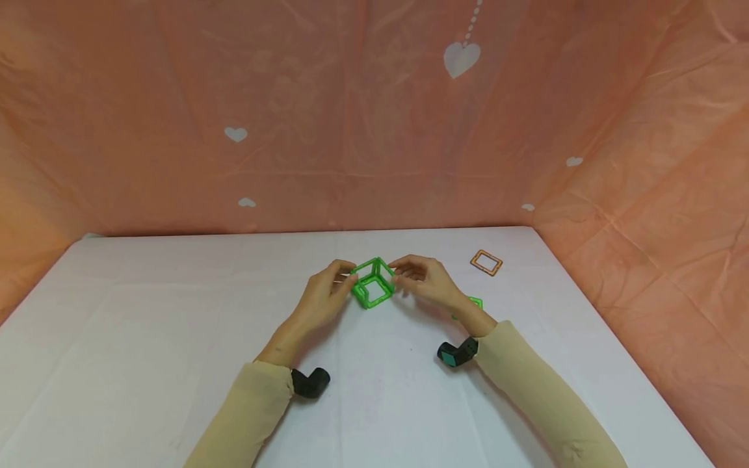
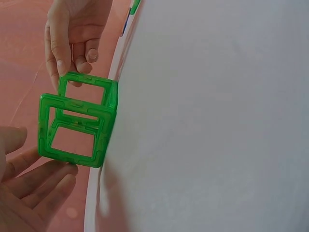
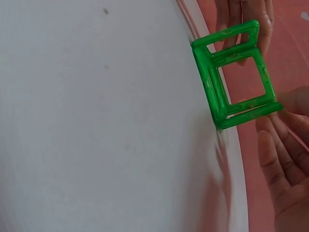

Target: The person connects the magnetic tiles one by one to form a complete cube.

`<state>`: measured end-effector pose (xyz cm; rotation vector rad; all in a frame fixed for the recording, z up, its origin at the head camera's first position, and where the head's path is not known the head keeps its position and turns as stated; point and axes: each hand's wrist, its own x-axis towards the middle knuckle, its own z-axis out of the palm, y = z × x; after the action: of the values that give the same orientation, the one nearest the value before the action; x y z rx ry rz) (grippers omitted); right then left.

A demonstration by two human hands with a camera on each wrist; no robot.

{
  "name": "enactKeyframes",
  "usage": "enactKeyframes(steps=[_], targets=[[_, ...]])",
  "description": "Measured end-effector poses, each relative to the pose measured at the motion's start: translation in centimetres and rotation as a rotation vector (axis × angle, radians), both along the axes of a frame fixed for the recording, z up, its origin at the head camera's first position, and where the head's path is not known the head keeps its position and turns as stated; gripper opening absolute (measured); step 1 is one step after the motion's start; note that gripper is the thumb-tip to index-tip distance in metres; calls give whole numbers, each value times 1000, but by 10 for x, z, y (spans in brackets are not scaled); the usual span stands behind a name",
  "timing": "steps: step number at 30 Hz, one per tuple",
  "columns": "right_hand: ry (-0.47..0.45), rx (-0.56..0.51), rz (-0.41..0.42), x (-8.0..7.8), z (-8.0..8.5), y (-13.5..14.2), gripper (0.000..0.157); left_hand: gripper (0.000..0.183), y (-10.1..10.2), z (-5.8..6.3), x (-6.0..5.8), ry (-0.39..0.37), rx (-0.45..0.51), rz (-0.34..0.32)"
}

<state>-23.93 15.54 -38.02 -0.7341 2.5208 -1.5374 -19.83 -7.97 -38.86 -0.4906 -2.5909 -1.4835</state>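
Observation:
An open box shape of green square magnetic tiles [image 1: 372,302] stands between my two hands, with at least one side open. My left hand [image 1: 324,292] holds its left side, thumb in front and fingers behind. On the opposite side, my right hand [image 1: 430,281] pinches an edge between thumb and fingers. In the left wrist view, the left fingers [image 2: 58,186] touch the lower tile of the green box [image 2: 72,104]. The right wrist view has the right fingers [image 3: 285,154] at a corner of the box [image 3: 210,82]. Whether it rests on the table cannot be told.
An orange rectangular tile frame [image 1: 496,270] lies toward the back right of the white table [image 1: 175,338]. Another green tile [image 1: 477,302] is partly hidden by my right wrist. Orange cloth [image 1: 351,130] with white hearts hangs behind the table and at its sides.

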Motion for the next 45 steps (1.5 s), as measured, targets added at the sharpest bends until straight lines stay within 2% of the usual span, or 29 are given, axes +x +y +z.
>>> enactKeyframes(steps=[6,10,13,20,29,35,37,42,45], targets=[[-10,-21,3,-1,-1,1,28,34,0,-3,-2,36,13,-20],[-12,-54,17,-2,-1,0,28,33,0,-4,1,109,17,-34],[-25,-83,31,-3,-2,-1,28,32,0,-4,2,124,15,-34],[-28,-84,36,-4,-1,-2,27,34,2,-2,-1,38,-13,-24],[-3,-70,31,-3,2,-6,28,37,2,0,2,9,-59,-50],[12,-23,34,12,23,-14,31,34,3,0,2,13,-54,-58],[10,-21,38,12,22,-14,34,34,3,0,2,7,-52,-58],[15,-40,66,0,3,-11,38,35,2,0,1,-6,-54,-65],[21,-52,88,-4,-1,-10,41,36,2,1,1,-12,-51,-66]])
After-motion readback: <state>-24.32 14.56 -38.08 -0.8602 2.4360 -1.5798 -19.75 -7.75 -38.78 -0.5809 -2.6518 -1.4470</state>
